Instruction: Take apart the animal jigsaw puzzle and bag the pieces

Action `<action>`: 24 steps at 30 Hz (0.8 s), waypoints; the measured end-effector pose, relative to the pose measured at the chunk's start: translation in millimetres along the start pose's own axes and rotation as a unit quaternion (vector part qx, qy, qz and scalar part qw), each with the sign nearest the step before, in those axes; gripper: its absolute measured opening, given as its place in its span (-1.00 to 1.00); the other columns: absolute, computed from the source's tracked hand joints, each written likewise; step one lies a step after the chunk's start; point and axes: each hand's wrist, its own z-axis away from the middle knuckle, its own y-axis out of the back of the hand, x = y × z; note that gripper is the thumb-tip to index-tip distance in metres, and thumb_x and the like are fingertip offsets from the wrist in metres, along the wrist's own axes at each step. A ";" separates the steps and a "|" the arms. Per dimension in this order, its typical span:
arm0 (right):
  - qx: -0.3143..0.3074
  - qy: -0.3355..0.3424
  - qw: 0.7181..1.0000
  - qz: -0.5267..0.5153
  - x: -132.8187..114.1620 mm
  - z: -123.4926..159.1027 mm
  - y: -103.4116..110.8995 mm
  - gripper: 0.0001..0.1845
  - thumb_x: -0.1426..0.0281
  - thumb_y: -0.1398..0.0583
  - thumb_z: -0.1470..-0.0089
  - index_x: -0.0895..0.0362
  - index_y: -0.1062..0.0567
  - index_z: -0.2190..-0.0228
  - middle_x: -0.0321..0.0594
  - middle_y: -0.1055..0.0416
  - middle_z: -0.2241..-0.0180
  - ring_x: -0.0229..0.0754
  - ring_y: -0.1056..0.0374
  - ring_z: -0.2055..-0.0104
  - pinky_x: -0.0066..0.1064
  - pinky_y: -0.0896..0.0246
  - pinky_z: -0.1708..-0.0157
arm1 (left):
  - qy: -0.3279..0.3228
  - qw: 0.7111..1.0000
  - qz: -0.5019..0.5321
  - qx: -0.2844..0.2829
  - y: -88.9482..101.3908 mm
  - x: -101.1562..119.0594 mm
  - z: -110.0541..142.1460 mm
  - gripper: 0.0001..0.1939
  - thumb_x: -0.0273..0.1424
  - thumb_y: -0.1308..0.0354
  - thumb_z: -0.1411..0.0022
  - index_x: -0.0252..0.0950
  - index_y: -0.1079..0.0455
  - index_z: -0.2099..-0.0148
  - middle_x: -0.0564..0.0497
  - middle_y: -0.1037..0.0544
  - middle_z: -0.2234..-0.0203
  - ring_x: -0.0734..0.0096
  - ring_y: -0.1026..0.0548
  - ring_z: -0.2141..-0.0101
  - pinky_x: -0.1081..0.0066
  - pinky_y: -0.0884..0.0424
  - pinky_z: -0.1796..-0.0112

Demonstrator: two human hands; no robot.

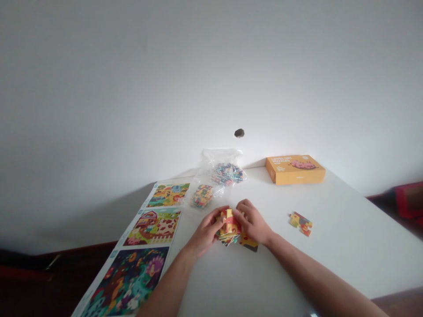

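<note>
Both hands (228, 226) grip a stack of puzzle pieces (230, 223) — above the white tabletop (340, 220), near the plastic bags (222, 169).

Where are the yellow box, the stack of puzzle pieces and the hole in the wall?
Yellow box (299, 178), head view, on its front side.
Stack of puzzle pieces (230, 225), head view, on its top piece.
Hole (239, 133), head view, at its dark middle.
</note>
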 end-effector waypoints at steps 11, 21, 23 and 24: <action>-0.054 -0.071 0.972 0.219 -5.6 1.6 18.8 -0.57 -0.02 -0.14 -0.18 0.11 -0.45 0.26 -0.17 -0.45 0.37 -0.14 -0.37 0.37 -0.36 -0.16 0.37 | -0.012 0.998 0.018 0.063 -3.3 3.0 -2.7 -0.41 -0.29 -0.43 0.00 -0.33 -0.40 -0.07 -0.14 -0.58 0.12 0.22 -0.57 0.21 0.34 -0.50 0.22; -0.231 -0.058 0.922 0.305 -9.9 11.4 30.3 -0.29 0.03 -0.49 0.43 0.12 -0.47 0.24 -0.08 -0.41 0.20 0.05 -0.37 0.19 -0.31 -0.20 0.29 | -0.065 0.988 0.007 0.143 12.2 -1.0 -12.1 -0.32 -0.23 -0.39 -0.03 -0.29 -0.33 -0.18 -0.10 -0.59 0.14 0.27 -0.59 0.28 0.42 -0.48 0.34; -0.227 -0.068 0.934 0.266 -10.1 8.9 31.2 -0.38 0.14 -0.48 0.33 0.10 -0.44 0.22 -0.16 -0.43 0.25 -0.04 -0.37 0.26 -0.38 -0.16 0.36 | -0.068 0.986 -0.023 0.148 13.6 -1.7 -11.9 -0.32 -0.19 -0.37 -0.04 -0.28 -0.34 -0.18 -0.10 -0.58 0.12 0.23 -0.58 0.26 0.41 -0.48 0.33; -0.227 -0.072 0.941 0.240 -10.4 7.4 32.2 -0.45 0.21 -0.46 0.25 0.09 -0.42 0.22 -0.21 -0.44 0.29 -0.10 -0.35 0.31 -0.41 -0.12 0.40 | -0.079 0.983 -0.053 0.154 14.4 -1.8 -11.5 -0.34 -0.18 -0.36 -0.06 -0.28 -0.35 -0.18 -0.11 -0.57 0.10 0.21 -0.58 0.22 0.40 -0.48 0.30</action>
